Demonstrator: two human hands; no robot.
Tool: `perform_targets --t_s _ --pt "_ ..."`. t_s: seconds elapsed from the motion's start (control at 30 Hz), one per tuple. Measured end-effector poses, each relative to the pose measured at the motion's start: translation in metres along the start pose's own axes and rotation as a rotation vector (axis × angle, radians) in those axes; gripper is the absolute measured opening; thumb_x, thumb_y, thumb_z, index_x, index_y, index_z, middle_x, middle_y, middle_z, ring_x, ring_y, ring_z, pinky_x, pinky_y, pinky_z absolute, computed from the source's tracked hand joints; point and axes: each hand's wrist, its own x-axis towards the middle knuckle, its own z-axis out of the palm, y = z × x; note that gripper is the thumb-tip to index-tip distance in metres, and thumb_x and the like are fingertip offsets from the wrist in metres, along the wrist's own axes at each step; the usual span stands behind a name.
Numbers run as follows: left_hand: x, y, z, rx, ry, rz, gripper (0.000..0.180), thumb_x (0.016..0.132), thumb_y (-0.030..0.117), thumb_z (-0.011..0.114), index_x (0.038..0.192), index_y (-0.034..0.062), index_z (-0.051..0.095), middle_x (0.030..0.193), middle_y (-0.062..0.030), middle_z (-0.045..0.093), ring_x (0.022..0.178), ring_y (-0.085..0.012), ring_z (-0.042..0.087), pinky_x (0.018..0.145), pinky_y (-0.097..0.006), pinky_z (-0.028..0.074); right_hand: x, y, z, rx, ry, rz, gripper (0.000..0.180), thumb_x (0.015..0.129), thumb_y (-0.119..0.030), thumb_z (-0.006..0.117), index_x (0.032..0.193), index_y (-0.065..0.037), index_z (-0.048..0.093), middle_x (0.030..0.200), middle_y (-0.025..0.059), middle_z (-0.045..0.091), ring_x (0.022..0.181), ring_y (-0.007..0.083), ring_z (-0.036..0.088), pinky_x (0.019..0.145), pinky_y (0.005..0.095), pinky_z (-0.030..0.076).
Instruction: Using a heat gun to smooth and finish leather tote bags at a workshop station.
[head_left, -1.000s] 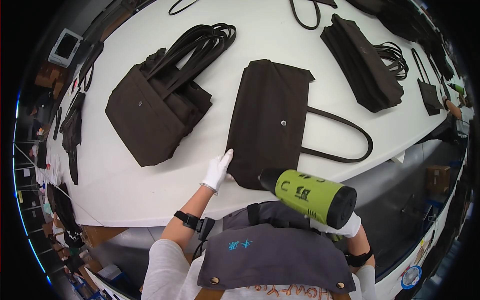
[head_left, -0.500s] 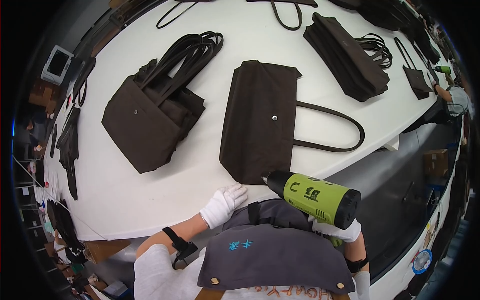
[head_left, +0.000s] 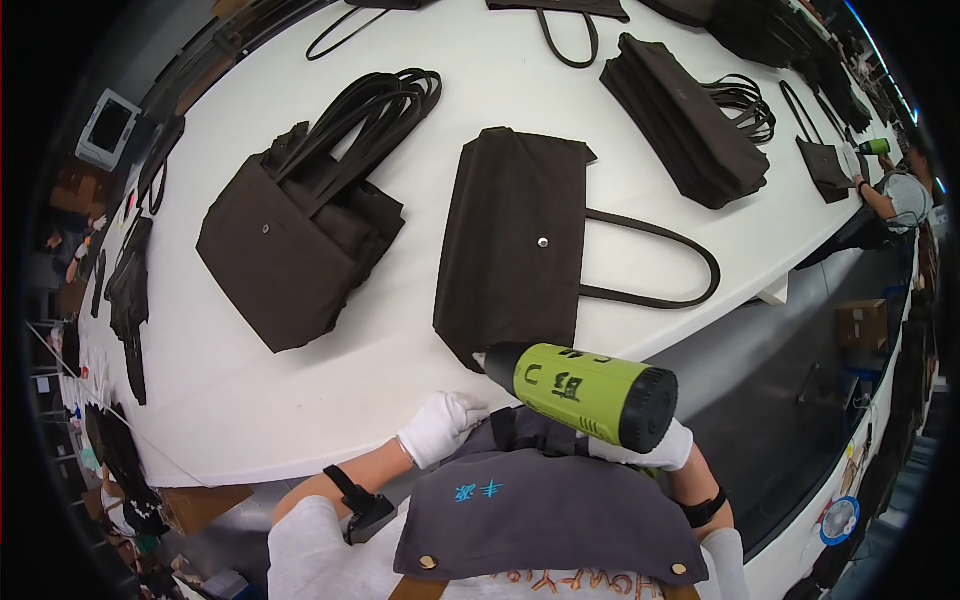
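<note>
A long white counter [head_left: 300, 400] runs away from me through a workshop, with dark brown tote bags laid out along it and another person [head_left: 900, 195] bent over the far right end. The flat tote bag [head_left: 515, 240] in front of me lies with its snap button up and its two strap handles looping off to the right, its near corner close to the counter's edge. My right hand [head_left: 650, 450], in a white glove, is closed around the grip of a lime-green heat gun [head_left: 585, 392], whose dark nozzle points left at that near corner of the bag, just beside it. A second ago my left hand [head_left: 440, 425] was pressed on the bag's near edge; now it has pulled back off the counter, loosely curled and holding nothing, resting at the top of my grey apron [head_left: 540, 510]. So the bag is no longer pinned down, and only the gun is on it. To the left sits a stack of bags [head_left: 290, 240] with their straps bunched together, and another folded stack [head_left: 685, 125] lies further right.
</note>
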Motion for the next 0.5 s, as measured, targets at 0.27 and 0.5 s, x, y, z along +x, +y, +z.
perform_targets --t_s 0.27,0.5 --pt "0.016 0.007 -0.002 -0.021 0.097 -0.037 0.023 0.080 0.010 0.058 0.100 0.0032 0.067 0.104 -0.0115 0.067 0.093 -0.0313 0.062 0.082 -0.039 0.051 0.032 -0.015 -0.006 0.230 0.025 0.046 0.039 0.078 -0.008 0.073 0.115 -0.003 0.061 0.102 0.0078 0.068 0.094 0.0165 0.063 0.086 0.0319 0.051" --pt "0.024 0.004 -0.001 -0.089 0.116 -0.008 0.022 0.081 0.012 0.058 0.099 0.0038 0.068 0.105 -0.0119 0.067 0.094 -0.0319 0.063 0.084 -0.039 0.050 0.037 -0.029 -0.003 0.227 0.020 0.042 0.038 0.077 -0.008 0.074 0.113 -0.004 0.062 0.101 0.0072 0.068 0.092 0.0165 0.063 0.084 0.0322 0.051"
